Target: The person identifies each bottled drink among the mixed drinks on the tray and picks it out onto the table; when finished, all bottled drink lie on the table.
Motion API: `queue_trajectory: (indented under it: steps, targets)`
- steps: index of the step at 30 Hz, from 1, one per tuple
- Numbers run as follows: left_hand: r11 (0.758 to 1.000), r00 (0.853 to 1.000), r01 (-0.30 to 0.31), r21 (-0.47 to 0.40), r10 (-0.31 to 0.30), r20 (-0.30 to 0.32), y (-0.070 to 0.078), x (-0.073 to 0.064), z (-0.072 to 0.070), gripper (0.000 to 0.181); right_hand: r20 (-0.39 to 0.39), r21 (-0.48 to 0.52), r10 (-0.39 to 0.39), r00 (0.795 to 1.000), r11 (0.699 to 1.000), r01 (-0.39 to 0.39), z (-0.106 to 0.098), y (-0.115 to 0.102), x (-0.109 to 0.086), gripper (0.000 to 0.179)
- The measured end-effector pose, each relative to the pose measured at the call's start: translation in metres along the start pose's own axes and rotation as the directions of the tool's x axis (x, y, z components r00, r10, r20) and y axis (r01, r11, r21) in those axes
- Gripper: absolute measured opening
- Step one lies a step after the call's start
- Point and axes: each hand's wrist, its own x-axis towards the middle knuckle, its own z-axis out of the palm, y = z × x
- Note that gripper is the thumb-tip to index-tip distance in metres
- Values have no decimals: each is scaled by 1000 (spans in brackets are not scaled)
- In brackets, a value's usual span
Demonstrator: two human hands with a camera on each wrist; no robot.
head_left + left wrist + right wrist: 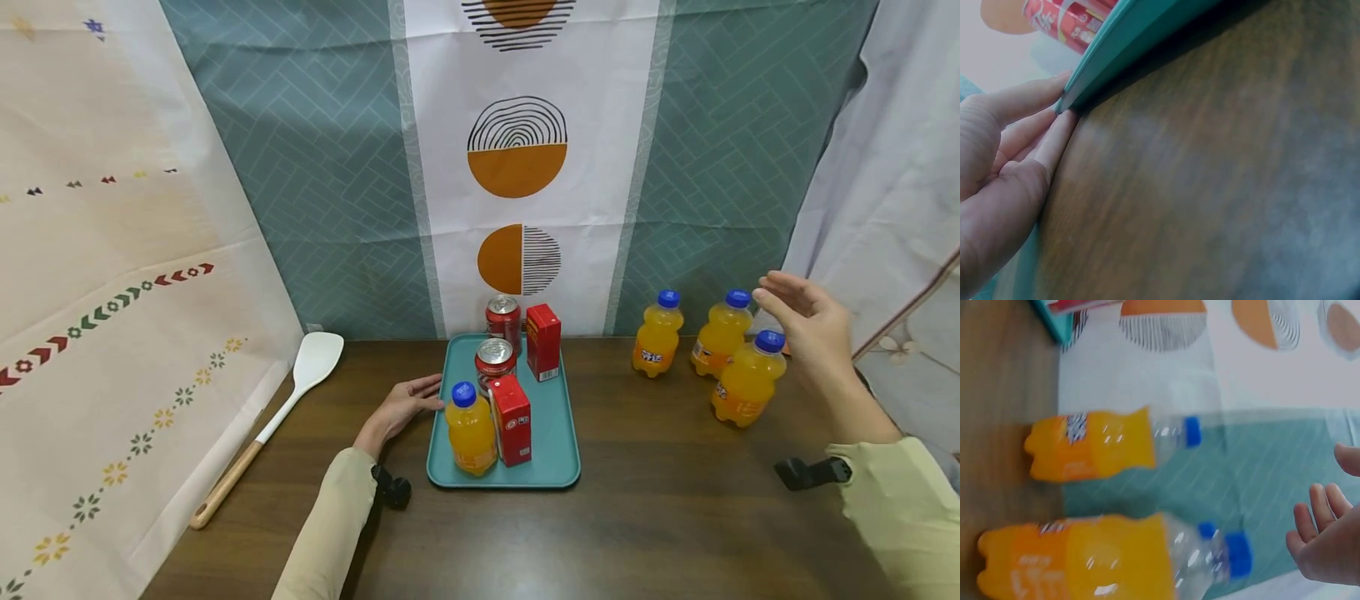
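Observation:
My left hand (401, 408) lies at the left side of a teal tray (555, 454), its fairly straight fingertips touching the rim. In the left wrist view, the fingers (1054, 140) meet the tray's edge close to the tabletop. On the tray stand a bottle of orange soda (471, 433), two red cola cans (495, 357) and two red drink cartons (513, 421). At the right, my right hand (813, 329) is raised with loosely bent fingers and nothing in it. It is nearest to a front orange soda bottle (747, 382), with another bottle (720, 333) just behind.
Farther left in that group stands an upright orange soda bottle (657, 335). A white spatula with a wooden handle (281, 417) lies on the brown wooden table (645, 508) at the left. Patterned cloth (315, 167) hangs along the back and both sides.

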Motion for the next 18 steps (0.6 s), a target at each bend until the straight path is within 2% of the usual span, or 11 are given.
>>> queue_trajectory:
  steps: [2,4,6,8,9,13,18]
  targets:
    - [1000,1000,-6,-1,6,2,0,0,0,64,20,21,-26,999,999,25,8,-6,-2,30]
    - [1000,1000,-13,-2,13,3,1,0,1,64,53,124,-55,997,991,48,17,-9,-4,28]
    - [1000,1000,-13,-6,13,2,2,0,1,64,98,238,-93,991,969,67,28,-10,-6,26]
    - [1000,1000,-15,-2,15,6,2,0,1,64,152,290,-116,982,955,68,39,-10,-10,26]
    - [1000,1000,-12,-3,12,5,2,-1,2,64,179,296,-118,977,953,61,45,-10,-12,26]
    - [1000,1000,-9,-6,9,4,1,-1,1,63,268,215,-100,958,976,42,69,-5,-24,25]
    - [1000,1000,-8,-9,8,3,1,-3,0,63,363,105,-97,927,993,63,107,6,-36,23]
